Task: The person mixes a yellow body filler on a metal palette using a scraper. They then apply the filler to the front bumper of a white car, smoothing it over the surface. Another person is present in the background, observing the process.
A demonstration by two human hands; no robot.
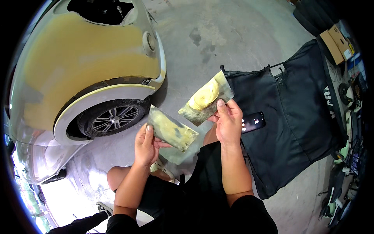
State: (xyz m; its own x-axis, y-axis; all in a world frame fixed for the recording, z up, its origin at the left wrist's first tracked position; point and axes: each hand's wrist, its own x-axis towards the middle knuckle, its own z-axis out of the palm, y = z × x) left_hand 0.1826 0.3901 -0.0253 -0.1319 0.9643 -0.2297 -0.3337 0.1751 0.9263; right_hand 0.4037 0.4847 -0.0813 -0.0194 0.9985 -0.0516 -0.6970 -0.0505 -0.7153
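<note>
My left hand [149,145] grips a flat, bendable-looking spreader [173,132] smeared with dried pale yellow material, thumb on top. In my right hand [226,121] is a second flat spreader [194,116], tilted and carrying a thick mound of creamy yellow putty [203,94]. The two spreaders are apart, the right one higher. Just right of that hand a phone [253,121] with its screen lit lies on a black fabric cover [292,140]. To the left stands a car body [85,46] with yellowish patched panels, above a wheel [113,119].
Tyres [306,17] and cardboard boxes [333,45] are stacked at the upper right. Assorted dark parts [348,128] line the right edge. Grey concrete floor [249,35] surrounds the car. Another person's dark-trousered leg and shoe [104,210] show at the lower left.
</note>
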